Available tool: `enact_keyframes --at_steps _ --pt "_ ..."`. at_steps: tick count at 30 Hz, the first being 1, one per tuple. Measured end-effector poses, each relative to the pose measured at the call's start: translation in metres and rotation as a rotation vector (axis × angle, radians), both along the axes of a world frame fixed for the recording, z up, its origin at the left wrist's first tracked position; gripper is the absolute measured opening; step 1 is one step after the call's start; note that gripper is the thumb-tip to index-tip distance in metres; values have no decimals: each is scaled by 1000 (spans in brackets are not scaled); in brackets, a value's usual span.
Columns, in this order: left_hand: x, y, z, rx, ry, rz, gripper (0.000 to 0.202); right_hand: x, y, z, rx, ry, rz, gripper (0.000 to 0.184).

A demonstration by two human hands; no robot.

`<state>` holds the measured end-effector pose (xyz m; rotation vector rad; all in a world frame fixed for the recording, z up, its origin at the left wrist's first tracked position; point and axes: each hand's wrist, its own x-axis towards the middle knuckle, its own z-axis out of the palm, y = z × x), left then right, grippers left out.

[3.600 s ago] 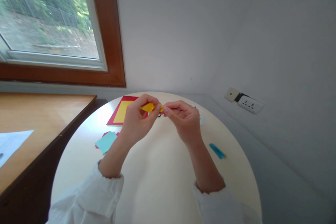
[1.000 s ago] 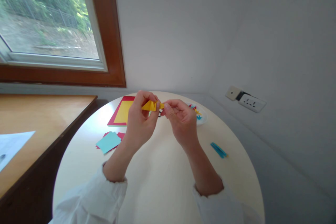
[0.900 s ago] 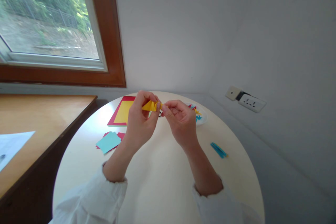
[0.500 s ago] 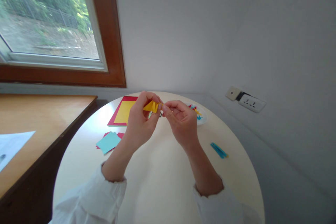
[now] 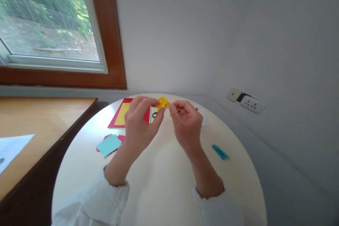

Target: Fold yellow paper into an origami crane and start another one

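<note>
A small piece of folded yellow paper is held above the far part of the round table, between my two hands. My left hand pinches its left side, thumb below and fingers above. With thumb and forefinger, my right hand grips its right end. The paper has several creases and a raised peak; its edges are partly covered by my fingertips. Behind my left hand lie yellow sheets on larger red sheets, partly hidden by that hand.
Light blue paper squares lie over red ones on the round white table. A clear dish sits behind my right hand. Blue folded strips lie at the right. A black ring is beyond the hands. A wooden desk stands left.
The folded yellow paper has turned and shifted slightly right, now showing a wider, peaked face. My left fingers have spread a little along it, and my right hand has moved slightly right.
</note>
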<state>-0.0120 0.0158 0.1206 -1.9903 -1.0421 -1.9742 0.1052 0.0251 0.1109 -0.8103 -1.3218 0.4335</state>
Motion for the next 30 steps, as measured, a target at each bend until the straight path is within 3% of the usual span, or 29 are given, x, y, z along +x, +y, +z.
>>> enact_keyframes --at_steps 6,14,21,30 --pt "3 -1 -2 -66 -47 23 7 0 1 -1 55 -78 -53 10" --pt "12 -2 0 -192 -286 -145 9 -1 -3 2 265 -274 -250 5" --pt "17 -2 -1 -397 -450 -323 11 3 0 0 416 -307 -395 8" --pt "16 -2 0 -445 -492 -381 14 5 2 -1 506 -382 -459 9"
